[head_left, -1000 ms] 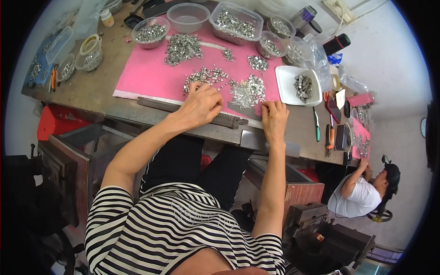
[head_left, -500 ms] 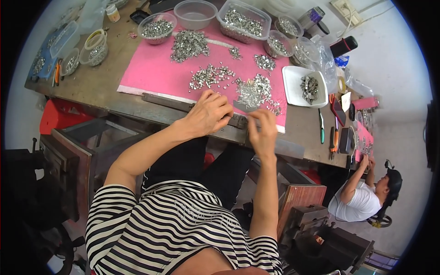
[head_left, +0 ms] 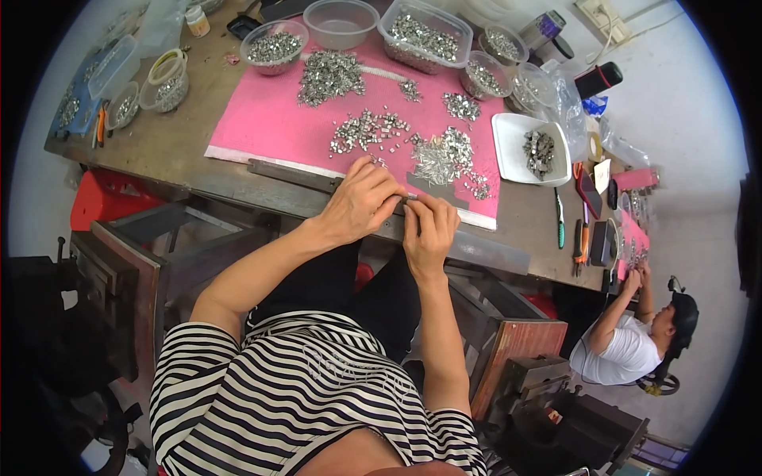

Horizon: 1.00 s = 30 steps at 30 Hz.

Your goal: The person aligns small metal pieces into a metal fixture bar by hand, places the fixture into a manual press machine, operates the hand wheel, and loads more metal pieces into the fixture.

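Observation:
At the bench's front edge, my left hand (head_left: 361, 200) and my right hand (head_left: 429, 230) meet, fingertips pinched together. A tiny silvery metal piece (head_left: 410, 196) shows between them; the fingers hide most of it. Beneath the hands runs a dark metal bar (head_left: 294, 176) along the edge of the pink cloth (head_left: 262, 119). Just beyond my fingers lie a pile of thin silvery pins (head_left: 432, 165) and a heap of small metal parts (head_left: 367, 132). A larger heap of metal parts (head_left: 331, 78) is farther back.
A white tray (head_left: 508, 163) with dark metal pieces stands right of the cloth. Plastic tubs of parts (head_left: 274, 49) line the back. Pliers (head_left: 582, 244) and a green-handled tool (head_left: 560, 226) lie at the right. A co-worker in white (head_left: 619, 345) sits farther right.
My right hand has moved left and its fingertips have come against those of my left hand. My left hand stays nearly in place.

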Tool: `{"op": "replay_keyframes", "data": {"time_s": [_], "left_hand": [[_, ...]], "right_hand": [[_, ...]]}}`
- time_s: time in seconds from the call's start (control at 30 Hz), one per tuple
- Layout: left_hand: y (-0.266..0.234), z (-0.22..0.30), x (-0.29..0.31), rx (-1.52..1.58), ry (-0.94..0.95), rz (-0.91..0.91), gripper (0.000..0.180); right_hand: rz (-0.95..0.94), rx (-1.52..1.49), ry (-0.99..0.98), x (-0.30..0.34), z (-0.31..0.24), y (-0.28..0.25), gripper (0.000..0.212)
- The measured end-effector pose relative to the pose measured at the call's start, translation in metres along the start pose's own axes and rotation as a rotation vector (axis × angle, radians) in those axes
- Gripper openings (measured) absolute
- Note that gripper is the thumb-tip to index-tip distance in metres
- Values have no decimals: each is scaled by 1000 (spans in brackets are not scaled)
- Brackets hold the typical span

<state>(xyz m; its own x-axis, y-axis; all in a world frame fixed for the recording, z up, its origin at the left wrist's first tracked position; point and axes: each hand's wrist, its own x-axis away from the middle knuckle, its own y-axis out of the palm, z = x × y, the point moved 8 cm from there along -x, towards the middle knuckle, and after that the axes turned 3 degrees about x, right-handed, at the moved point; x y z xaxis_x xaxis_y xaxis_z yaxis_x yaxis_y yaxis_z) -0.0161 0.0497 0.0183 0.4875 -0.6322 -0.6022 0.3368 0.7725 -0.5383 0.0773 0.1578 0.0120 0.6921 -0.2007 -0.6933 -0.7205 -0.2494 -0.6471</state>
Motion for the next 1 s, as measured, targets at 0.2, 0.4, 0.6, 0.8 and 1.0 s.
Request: {"op": "replay_keyframes", "data": {"time_s": [0.2,0.4,0.6,0.8,1.0], "left_hand": [[3,4,3,-40,25,42,15],[6,6,6,-88,30,38,16],[12,7,5,-97,27,38,12],[14,3,0,-37,-90,4,8],[17,0,-4,-18,-130,-3,7]], "right_hand": [[9,-65,20,3,10,-22,22],[74,-6,204,5,55,-41,17],[15,119,256,-13,94,-45,12],[-111,213,243,-33,100,-27,9],[-172,286,217,-42,105,-15,8]]}}
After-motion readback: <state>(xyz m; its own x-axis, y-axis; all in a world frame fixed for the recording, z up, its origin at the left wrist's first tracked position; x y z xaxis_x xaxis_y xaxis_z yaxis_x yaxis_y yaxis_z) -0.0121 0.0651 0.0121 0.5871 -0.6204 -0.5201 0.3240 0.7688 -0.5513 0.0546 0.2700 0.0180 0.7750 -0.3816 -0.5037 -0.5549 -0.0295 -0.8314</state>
